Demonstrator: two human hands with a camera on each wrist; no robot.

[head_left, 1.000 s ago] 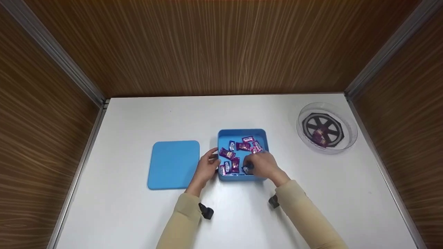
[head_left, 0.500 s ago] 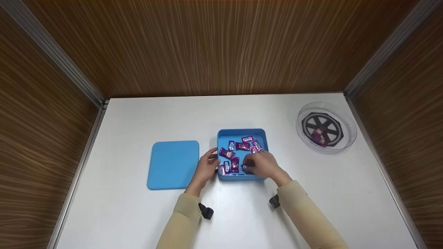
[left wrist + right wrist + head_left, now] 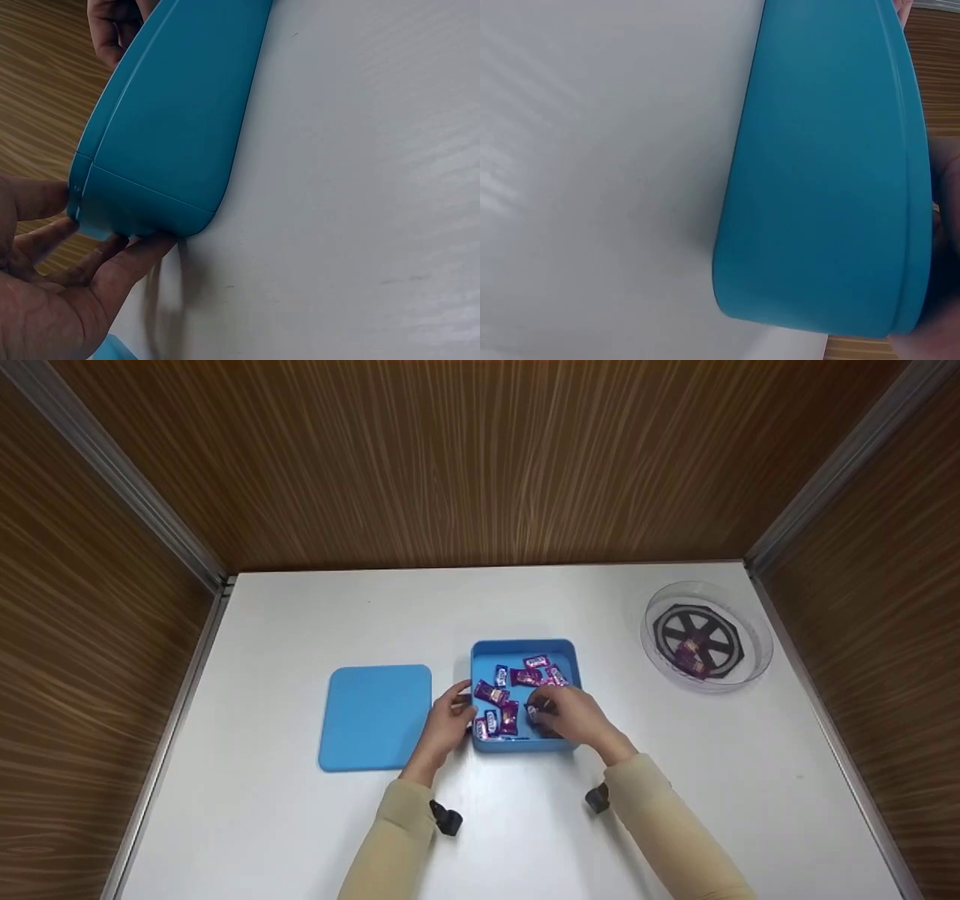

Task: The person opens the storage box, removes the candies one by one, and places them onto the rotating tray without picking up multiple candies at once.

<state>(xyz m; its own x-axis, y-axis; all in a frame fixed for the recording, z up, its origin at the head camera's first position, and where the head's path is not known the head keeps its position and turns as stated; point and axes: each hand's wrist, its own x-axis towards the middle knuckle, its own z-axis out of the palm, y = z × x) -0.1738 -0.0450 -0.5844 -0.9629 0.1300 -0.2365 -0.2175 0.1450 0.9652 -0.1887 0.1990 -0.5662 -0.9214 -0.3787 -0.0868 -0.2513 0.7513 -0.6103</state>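
A square blue box (image 3: pixel 525 745) sits on the white table in the head view, with several candies in pink, purple and dark blue wrappers inside, such as a purple candy (image 3: pixel 509 718). My right hand (image 3: pixel 574 716) is inside the box's near right part and pinches a dark-wrapped candy (image 3: pixel 532 711), partly hidden by the fingers. My left hand (image 3: pixel 446 727) touches the box's left wall from outside. In the left wrist view, its fingers (image 3: pixel 124 274) lie against the box (image 3: pixel 172 105) with fairly straight joints. The right wrist view mostly shows the box's outer wall (image 3: pixel 825 172).
Left of the box lies a flat blue lid (image 3: pixel 375 718). At the far right stands a clear round container (image 3: pixel 759 664) with a black wheel-like pattern at its bottom and purple candies (image 3: pixel 691 658) in it. Brown wood-grain panels (image 3: pixel 487 465) enclose the table's back and sides.
My right hand has shifted slightly and risen a little, showing more of the dark-wrapped candy between its fingers. The left hand and the box have stayed in place.
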